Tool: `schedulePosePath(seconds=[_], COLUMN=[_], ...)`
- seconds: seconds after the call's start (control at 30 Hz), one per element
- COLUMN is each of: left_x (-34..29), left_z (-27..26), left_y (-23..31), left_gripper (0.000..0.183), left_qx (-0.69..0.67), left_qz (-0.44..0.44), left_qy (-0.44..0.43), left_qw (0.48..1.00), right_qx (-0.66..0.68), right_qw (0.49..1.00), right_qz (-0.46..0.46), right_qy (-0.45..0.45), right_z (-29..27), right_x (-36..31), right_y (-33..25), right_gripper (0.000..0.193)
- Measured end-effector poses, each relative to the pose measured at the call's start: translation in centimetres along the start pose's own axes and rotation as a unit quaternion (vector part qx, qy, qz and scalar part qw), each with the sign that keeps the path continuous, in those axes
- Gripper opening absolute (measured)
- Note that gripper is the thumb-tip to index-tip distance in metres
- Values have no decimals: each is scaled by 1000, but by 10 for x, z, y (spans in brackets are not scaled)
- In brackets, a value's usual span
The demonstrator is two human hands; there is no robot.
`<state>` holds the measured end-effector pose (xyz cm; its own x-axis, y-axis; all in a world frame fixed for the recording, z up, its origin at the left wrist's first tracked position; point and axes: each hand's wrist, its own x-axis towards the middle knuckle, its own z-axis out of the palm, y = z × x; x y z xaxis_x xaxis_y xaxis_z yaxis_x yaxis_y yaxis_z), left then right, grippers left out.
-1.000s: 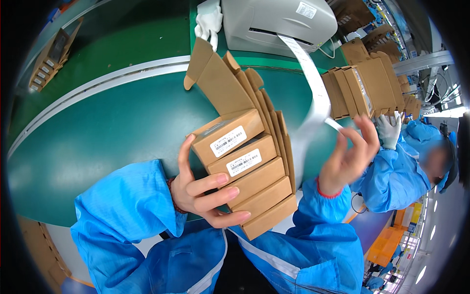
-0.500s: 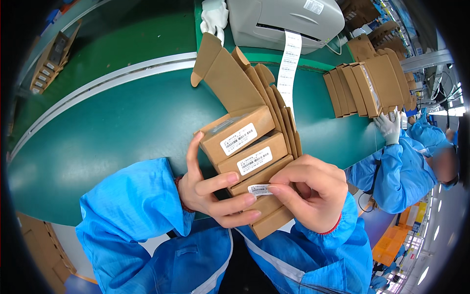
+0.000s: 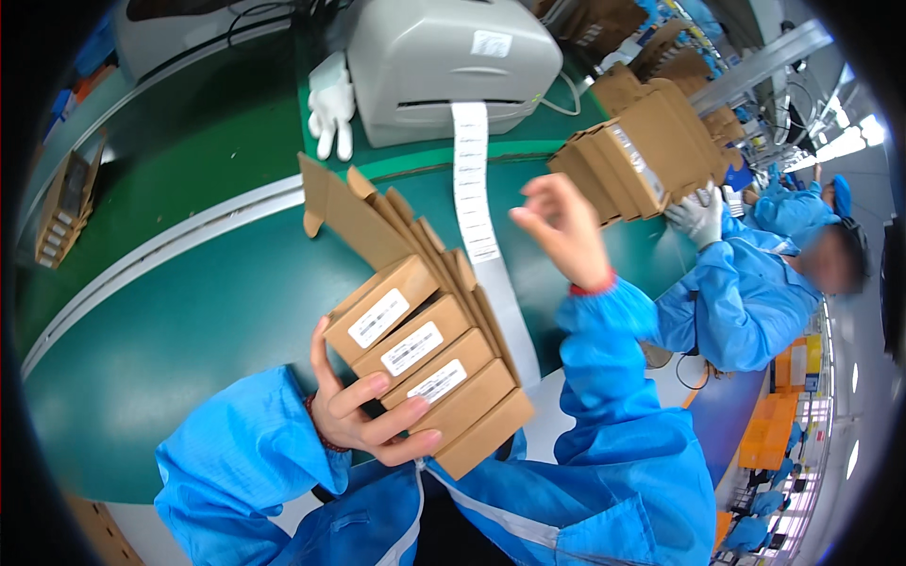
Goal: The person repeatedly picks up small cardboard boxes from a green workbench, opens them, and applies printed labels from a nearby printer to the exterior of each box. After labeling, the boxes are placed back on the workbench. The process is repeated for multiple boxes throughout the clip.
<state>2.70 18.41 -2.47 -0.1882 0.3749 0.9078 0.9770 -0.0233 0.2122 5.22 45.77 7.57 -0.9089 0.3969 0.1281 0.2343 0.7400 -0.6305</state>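
My left hand [image 3: 363, 415] is wrapped round the near left side of a row of brown cardboard boxes [image 3: 486, 436], its fingers across their front faces. Three of these boxes carry white labels [image 3: 413, 347]; the nearest front is plain. Their tall lid flaps [image 3: 354, 219] stand up behind. My right hand [image 3: 566, 229] is raised in the air, apart from the boxes, thumb and fingers spread and nothing visible between them. Beside it, a strip of white labels [image 3: 470, 179] hangs out of a grey label printer [image 3: 448, 61] and runs down behind the boxes.
A white glove [image 3: 330, 106] lies left of the printer. At the right, a co-worker's gloved hand [image 3: 698, 215] touches another group of cardboard boxes [image 3: 613, 160]. A metal rail [image 3: 179, 241] crosses the green table [image 3: 189, 330]. Another open box [image 3: 71, 203] stands far left.
My right hand has let go of the small label and moved up and away toward the label strip. That label now lies on the third box. The view has shifted, with my left hand still holding the boxes.
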Motion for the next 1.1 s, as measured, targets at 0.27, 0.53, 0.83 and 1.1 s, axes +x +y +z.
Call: schedulePosePath(seconds=[0.27,0.53,0.83,1.1], left_x=[-6,-1,2,-3], left_z=[-3,-2,-2,17], left_y=[-1,0,0,-5], left_gripper=[40,42,38,39], left_qx=[13,-3,-12,-12], left_qz=[-5,-11,-7,14], left_qy=[-11,-7,4,63], left_qw=[1000,1000,1000,998], right_qx=[85,-21,-138,104], right_qw=[979,994,960,984], right_qz=[6,-87,-143,-90], right_qy=[-185,70,195,-115], right_z=[24,16,-16,-14], right_x=[-3,-37,-53,-100], right_y=[43,19,-33,-106], right_gripper=[43,18,12,7])
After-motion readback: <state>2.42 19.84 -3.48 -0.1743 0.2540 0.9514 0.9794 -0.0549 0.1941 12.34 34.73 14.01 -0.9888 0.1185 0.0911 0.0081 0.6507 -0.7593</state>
